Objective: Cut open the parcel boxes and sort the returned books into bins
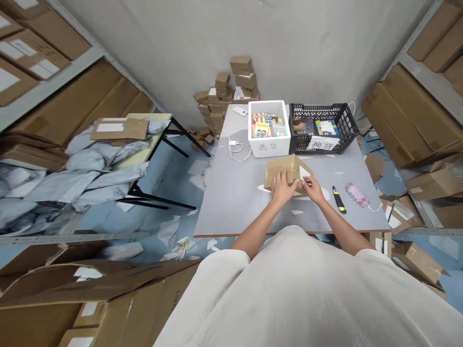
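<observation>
A small taped cardboard box (285,169) lies on the grey table (238,193) in front of me. My left hand (282,186) rests on the box's near side with its fingers laid over the top, holding it down. My right hand (312,188) is at the box's right near corner, fingers pinched together on the white label or tape edge there. A yellow-and-black utility knife (339,199) lies on the table just right of my right hand.
A white foam box (269,144) and a black plastic crate (321,129), both with books, stand at the table's far edge. A white charger cable (237,147) lies left of them. Stacked small cartons (231,91) line the wall. Grey mailer bags (101,173) cover a side table.
</observation>
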The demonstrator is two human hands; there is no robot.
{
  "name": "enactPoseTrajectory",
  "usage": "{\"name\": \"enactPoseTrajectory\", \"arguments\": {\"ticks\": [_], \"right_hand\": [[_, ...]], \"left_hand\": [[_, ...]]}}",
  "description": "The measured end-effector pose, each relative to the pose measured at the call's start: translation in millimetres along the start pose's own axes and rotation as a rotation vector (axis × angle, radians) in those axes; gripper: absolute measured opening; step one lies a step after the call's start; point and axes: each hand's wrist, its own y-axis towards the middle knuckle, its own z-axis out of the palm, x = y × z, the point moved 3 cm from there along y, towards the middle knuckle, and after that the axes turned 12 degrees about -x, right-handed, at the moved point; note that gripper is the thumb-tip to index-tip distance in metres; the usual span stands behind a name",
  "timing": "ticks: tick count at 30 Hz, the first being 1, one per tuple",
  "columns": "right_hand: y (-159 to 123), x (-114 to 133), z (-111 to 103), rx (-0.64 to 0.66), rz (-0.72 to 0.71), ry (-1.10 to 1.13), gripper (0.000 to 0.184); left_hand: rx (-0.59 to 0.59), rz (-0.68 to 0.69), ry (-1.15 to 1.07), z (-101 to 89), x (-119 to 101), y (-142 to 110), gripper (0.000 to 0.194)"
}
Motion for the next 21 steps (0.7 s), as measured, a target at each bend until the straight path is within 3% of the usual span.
{"name": "enactPoseTrajectory", "arguments": {"ticks": [5,12,17,21], "right_hand": [[-13,-20,16,-0.065,0.092,-0.261,0.061],[-17,-5,52,0.073,0.133,-0.171,0.071],[-24,11,63,0.102,0.075,-0.184,0.063],[-27,17,46,0.079,0.061,-0.215,0.063]], "left_hand": [[-0.05,-0.164,-0.023,-29.0,66,5,0.062],[-0.063,-0.368,-0.18,-50.4,139,0,0.052],[-0.072,-0.503,-0.145,-49.9,165,-9,0.048],[-0.056,-0.472,-0.198,-38.3,161,-15,0.045]]}}
